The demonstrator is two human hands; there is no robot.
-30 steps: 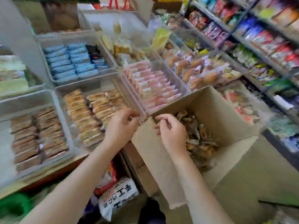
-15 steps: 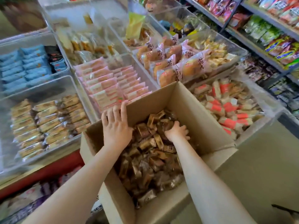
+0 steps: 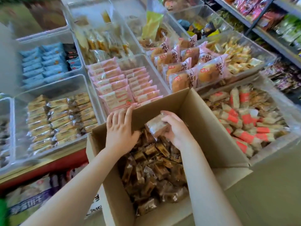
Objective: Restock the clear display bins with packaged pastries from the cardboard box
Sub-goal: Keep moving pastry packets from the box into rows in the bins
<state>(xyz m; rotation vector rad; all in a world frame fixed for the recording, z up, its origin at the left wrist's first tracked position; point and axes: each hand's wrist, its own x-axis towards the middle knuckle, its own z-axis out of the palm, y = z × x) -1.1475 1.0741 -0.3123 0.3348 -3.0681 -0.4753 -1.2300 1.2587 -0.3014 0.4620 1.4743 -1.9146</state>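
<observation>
An open cardboard box (image 3: 211,128) stands low in the middle, filled with several brown pastries in clear wrappers (image 3: 156,173). My right hand (image 3: 177,129) is inside the box near its far wall and grips one wrapped brown pastry (image 3: 157,126), lifted a little above the pile. My left hand (image 3: 119,129) rests with straight fingers on the box's far left rim, fingertips over the edge. Clear display bins lie beyond: one with tan bars (image 3: 58,118) at the left, one with pink packets (image 3: 123,85) just behind the box.
A bin of pink-wrapped round buns (image 3: 190,69) and a bin of orange-striped packets (image 3: 244,121) sit to the right of the box. Blue packets (image 3: 44,62) fill a bin at the far left. Shelves of snack bags (image 3: 276,22) run along the right.
My right hand, which was reaching down into the pile, has come up gripping one brown pastry. My left hand stays on the box rim. The view has shifted closer over the box.
</observation>
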